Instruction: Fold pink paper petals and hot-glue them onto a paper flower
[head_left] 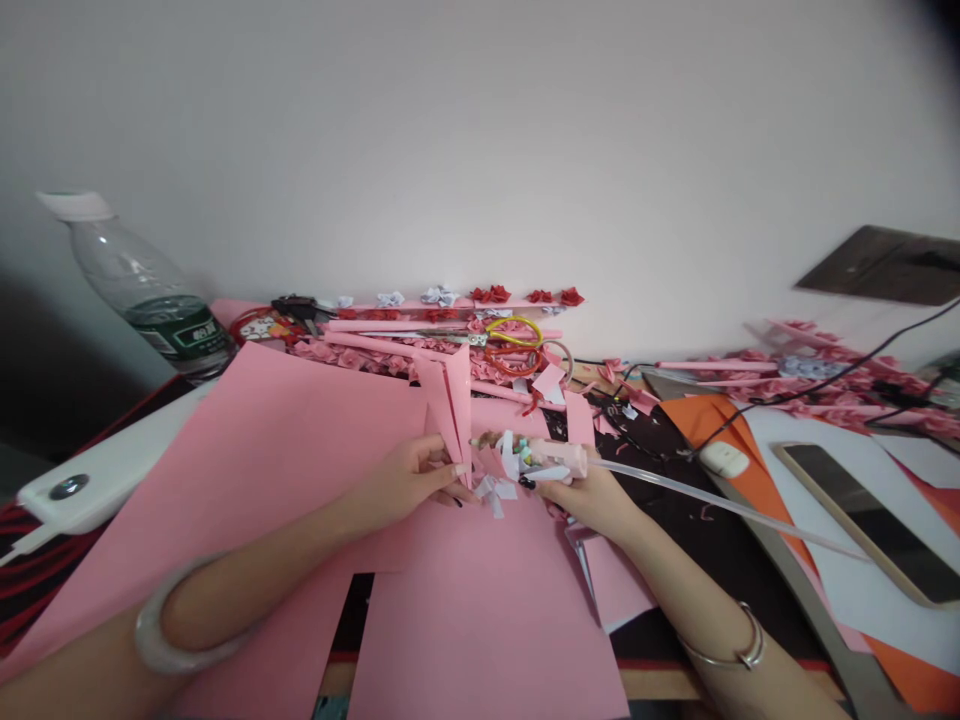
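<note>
In the head view my left hand [427, 472] is closed on a folded piece of pink paper [448, 400], held upright with a crease down its middle. My right hand [589, 492] grips a pale pink hot glue gun [559, 458] with small decorations on it. Its front end points left towards the folded paper; whether the two touch, I cannot tell. A long clear glue stick [720, 500] runs out of its back to the right. Small white and pink paper scraps [495, 492] lie below it. Large pink paper sheets [480, 620] spread beneath both hands.
Pink stems with paper flowers [491, 295] lie along the wall, near yellow-handled scissors [514, 330]. On the left are a water bottle [172, 320] and a white device [105, 470]. On the right are a phone [874, 520], a white case [724, 458] and a black cable [810, 385].
</note>
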